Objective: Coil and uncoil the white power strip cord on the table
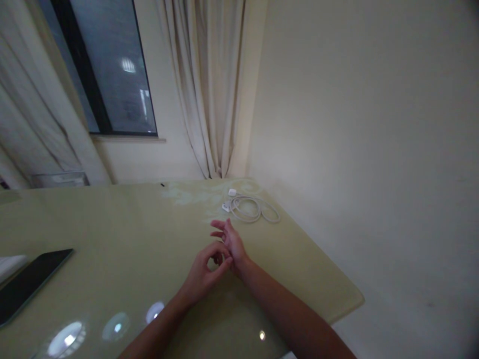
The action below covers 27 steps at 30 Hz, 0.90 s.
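My left hand [207, 269] is over the middle of the glossy greenish table [123, 234]. Its thumb and forefinger curl into a ring, their tips meeting against the heel of my right hand. Whether anything small sits in that pinch is hidden. Just beyond, my right hand [234, 243] is turned on its side with its fingers loosely stretched and apart, nothing visible in them. Past its fingertips, a coiled white cable [258, 201] lies on the table, with a white plug [226, 206] and a small white block [232, 192] at its left side.
A dark flat tablet-like slab [35, 279] lies at the left, beside a white object [11, 264]. A tiny black item [162, 185] is near the back edge. A plain wall [355, 149] borders the table's right side; curtains [209, 89] and a window [112, 65] stand behind.
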{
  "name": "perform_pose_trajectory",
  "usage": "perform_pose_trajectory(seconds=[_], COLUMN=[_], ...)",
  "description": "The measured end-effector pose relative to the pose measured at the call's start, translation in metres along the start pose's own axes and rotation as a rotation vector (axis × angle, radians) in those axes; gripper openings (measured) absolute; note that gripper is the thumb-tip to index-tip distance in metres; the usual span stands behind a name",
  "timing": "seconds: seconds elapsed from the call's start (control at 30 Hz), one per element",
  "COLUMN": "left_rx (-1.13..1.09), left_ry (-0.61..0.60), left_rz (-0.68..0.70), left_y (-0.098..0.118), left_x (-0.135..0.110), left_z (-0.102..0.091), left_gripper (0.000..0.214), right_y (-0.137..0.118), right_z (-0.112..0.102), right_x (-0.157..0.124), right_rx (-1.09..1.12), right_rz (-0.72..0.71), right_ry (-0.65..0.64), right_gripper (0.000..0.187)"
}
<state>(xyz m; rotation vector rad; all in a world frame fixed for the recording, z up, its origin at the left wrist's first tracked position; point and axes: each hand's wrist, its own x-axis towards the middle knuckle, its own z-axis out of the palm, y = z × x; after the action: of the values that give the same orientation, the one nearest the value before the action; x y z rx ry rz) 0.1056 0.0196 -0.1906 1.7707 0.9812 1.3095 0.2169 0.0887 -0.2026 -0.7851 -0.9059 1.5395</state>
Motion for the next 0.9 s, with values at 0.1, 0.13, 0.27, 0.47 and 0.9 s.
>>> perform_pose_trajectory(seconds=[0.1,0.13,0.27,0.47,0.9], left_rx=[-0.164,-0.223,-0.502,-0.921,-1.052], left_ry=[0.03,0.066,0.232,0.132,0.264], left_rz=[-0.115,-0.175,-0.341,-0.339,-0.325], left_y=[-0.003,-0.006,-0.018,-0.008,-0.026], left_x=[0.004,0.005,0.012,0.018,0.017], left_z=[-0.007,-0.011,-0.026,-0.044,-0.042], left_gripper=[0.036,0.038,0.046,0.074,0.032], right_y=[-0.014,-0.022,-0.062,-0.092,-0.11], right_z=[-0.014,-0.022,-0.061,-0.109,-0.09], right_x=[0.026,0.039,0.097,0.146,0.145], right_rx=[-0.363,-0.575,-0.906,-1.459,-1.515], right_rz=[-0.158,-0.209,-0.209,-0.107,0.273], right_ry=[0.139,0.203,0.316,0.367,0.103], right_gripper=[0.063,0.063,0.05,0.057,0.041])
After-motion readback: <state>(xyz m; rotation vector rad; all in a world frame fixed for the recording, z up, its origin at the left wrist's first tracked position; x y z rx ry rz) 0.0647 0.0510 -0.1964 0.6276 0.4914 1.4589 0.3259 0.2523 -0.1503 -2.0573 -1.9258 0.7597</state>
